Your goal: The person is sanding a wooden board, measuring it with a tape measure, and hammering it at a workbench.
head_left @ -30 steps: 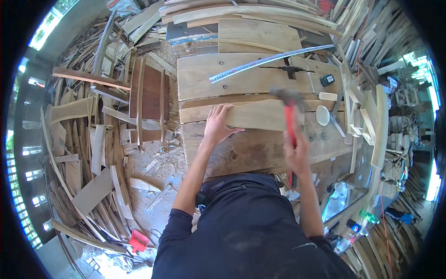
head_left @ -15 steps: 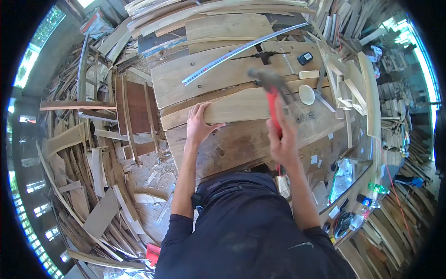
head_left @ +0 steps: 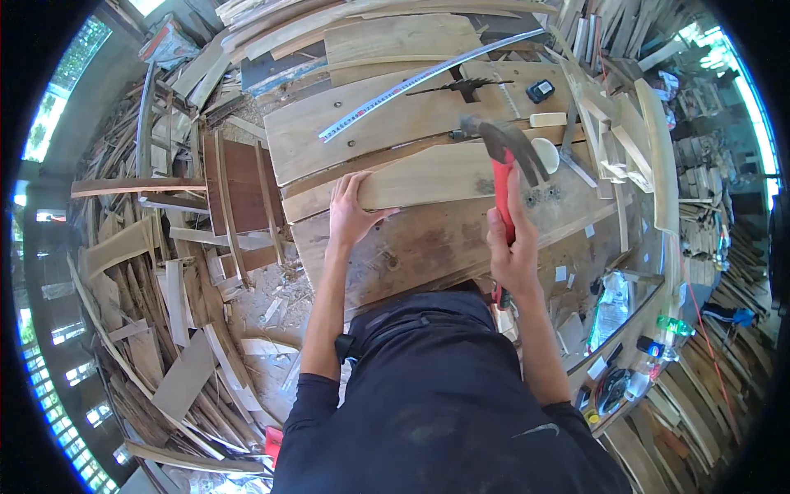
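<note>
My left hand (head_left: 352, 212) grips the end of a pale wooden board (head_left: 424, 177), fingertips over its top and thumb along its near side. My right hand (head_left: 514, 255) is closed round the red handle of a claw hammer (head_left: 506, 152), raised over the board's right part, whose far end is partly hidden by the hammer. The board lies on a rough plank workbench (head_left: 387, 255). Behind it lie a long metal rule (head_left: 428, 82) and a black cross-shaped object (head_left: 465, 89). A white oval piece (head_left: 546, 155) is just right of the hammer head.
A small black device (head_left: 540, 90) and a cream block (head_left: 547, 119) lie at the back right. Curved slats (head_left: 654, 156) stack along the right. Offcuts (head_left: 156, 329) and a brown panel (head_left: 239, 189) fill the left. Plastic bottles (head_left: 671, 325) stand at the lower right.
The hammer stays in my right hand and now shows more sharply, shifted slightly right over the board. My left hand remains on the board. The view has shifted, moving the scene leftward overall.
</note>
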A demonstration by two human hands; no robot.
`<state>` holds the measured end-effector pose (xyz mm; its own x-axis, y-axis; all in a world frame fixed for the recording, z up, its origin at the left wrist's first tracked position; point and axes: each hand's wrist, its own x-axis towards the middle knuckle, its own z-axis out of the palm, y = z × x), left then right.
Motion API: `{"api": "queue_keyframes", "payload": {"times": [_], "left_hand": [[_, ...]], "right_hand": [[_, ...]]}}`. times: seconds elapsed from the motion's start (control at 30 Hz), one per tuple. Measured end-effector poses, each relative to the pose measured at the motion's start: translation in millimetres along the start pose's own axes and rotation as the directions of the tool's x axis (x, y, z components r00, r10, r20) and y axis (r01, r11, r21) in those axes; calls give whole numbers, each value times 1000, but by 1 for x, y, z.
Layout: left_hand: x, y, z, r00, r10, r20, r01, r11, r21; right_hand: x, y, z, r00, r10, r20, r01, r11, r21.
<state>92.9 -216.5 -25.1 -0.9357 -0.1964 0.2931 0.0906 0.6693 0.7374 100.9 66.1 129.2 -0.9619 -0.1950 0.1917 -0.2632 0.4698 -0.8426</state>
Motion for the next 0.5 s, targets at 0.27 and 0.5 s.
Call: {"api": "queue_keyframes", "payload": {"times": [0.27,0.5], "left_hand": [[2,2,2,1000,6,-1,-6,1000,2],[2,-2,0,999,-32,3,31,999,22]], "right_hand": [[-13,36,8,961,145,234,-131,989,-76],[35,-4,-23,992,110,-63,-103,990,98]]}}
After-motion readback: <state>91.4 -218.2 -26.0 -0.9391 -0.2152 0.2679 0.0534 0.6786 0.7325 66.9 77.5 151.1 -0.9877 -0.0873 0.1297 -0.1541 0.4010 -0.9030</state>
